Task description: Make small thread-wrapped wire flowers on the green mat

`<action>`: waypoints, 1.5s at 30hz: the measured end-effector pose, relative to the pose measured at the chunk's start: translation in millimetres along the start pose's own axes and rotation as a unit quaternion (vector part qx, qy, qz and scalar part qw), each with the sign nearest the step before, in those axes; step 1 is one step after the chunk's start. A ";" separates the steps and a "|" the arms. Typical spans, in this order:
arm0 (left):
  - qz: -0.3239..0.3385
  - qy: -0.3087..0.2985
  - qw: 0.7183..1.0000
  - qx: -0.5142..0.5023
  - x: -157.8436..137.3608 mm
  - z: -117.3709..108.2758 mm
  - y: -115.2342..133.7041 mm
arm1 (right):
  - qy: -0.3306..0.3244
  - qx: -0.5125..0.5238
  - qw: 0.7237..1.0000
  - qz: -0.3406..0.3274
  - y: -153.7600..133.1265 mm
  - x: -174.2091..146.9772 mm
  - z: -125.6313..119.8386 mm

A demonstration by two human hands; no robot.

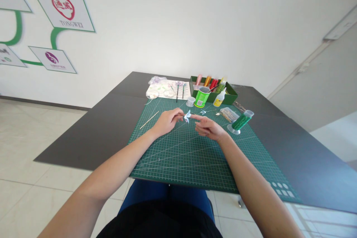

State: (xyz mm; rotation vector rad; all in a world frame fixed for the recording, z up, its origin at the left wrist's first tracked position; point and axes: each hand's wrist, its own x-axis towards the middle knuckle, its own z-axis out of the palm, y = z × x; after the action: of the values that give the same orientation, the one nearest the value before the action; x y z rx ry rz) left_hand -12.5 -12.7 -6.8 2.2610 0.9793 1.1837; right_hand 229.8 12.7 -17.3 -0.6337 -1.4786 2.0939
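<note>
Over the green cutting mat [181,156], a small pale blue paper-like flower [187,116] is held up between my hands. My left hand [169,121] is closed, its fingertips pinched at the flower's left side; the exact grip point is too small to make out. From the right, my right hand [208,126] points its index finger at the petals, the tip touching or nearly touching them. Its other fingers are loosely curled, and nothing shows in them. A similar blue flower [203,112] lies on the mat just beyond my right hand.
A thin wooden stick [149,119] lies left. Behind stand a green can [202,97], a glue bottle [219,97], a small lidded cup [190,101] and a green box [232,98] of coloured tubes. Right are a green tube [242,121] and a clear case of sticks [229,114].
</note>
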 end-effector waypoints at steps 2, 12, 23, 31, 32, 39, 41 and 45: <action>-0.001 0.003 1.000 -0.010 -0.3 1.0 -1.7 | -0.005 0.003 1.000 -0.003 0.5 0.1 -0.5; -0.006 0.000 1.000 -0.025 -0.3 3.5 -5.4 | -0.003 0.002 1.000 -0.002 0.7 0.0 0.0; -0.018 -0.001 0.998 -0.060 -0.9 2.8 -1.5 | 0.003 -0.009 1.000 0.001 1.8 0.5 -0.1; -0.067 0.024 0.981 -0.179 1.0 4.3 -1.0 | 0.007 -0.001 1.000 -0.012 0.2 0.5 2.9; -0.077 0.025 0.976 -0.202 1.4 4.6 -1.6 | 0.012 0.000 1.000 -0.015 -0.3 0.4 3.5; -0.116 0.045 0.935 -0.332 4.6 6.3 -10.6 | 0.036 -0.003 0.999 -0.032 -2.3 0.3 4.7; -0.120 0.055 0.929 -0.345 5.3 5.7 -12.6 | 0.038 -0.005 0.999 -0.037 -1.8 0.7 3.2; -0.128 0.084 0.924 -0.350 5.9 3.0 -14.7 | 0.050 0.000 0.997 -0.058 -0.9 0.7 -0.8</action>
State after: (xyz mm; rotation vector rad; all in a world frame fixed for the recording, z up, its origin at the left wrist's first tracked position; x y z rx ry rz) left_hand -13.5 1.4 -14.4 1.4483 0.7182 1.3486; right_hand 229.9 14.0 -16.7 -0.6273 -1.4258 1.9464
